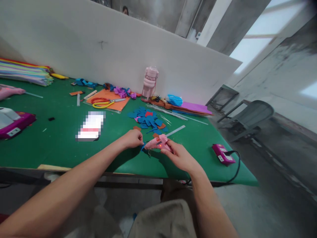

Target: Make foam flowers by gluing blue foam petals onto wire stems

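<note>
My right hand [177,152] is wrapped round a pink glue gun [158,142] with a small red light lit on its side. A clear glue stick [176,131] juts from the gun's back end. My left hand [133,138] pinches a small blue cut piece [143,146], right by the gun's nozzle. Whether the nozzle touches the piece I cannot tell. Just beyond both hands lies a loose pile of blue cut pieces [146,119], with a few red, orange and pink ones among them.
Scissors [104,103] lie on an orange sheet [120,105]. A pink bottle [149,82] stands against the white board [119,49]. A phone [91,126] lies left of my hands. Purple power strips [223,154] sit at both sides. Pipe cleaners [24,72] are far left.
</note>
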Motion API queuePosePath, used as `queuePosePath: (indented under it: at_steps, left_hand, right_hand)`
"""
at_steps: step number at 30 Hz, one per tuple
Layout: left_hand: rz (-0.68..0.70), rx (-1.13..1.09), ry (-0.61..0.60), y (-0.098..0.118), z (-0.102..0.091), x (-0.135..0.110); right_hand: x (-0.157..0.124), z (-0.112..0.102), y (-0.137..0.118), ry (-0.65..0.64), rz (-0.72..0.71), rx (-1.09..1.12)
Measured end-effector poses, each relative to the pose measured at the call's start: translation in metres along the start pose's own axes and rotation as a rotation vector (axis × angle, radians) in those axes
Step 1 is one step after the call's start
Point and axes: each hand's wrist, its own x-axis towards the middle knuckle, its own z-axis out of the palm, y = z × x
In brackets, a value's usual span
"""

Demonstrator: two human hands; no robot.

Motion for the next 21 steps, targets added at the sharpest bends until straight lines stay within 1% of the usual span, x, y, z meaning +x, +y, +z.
queuePosePath:
  at_steps: [21]
  left_hand:
    - [-0.007, -0.031, -0.001, 0.0005, -0.0002, -0.0005]
  right_hand:
    - [-0.0004, 0.0014, 0.0015, 0.005, 0.003, -0.006]
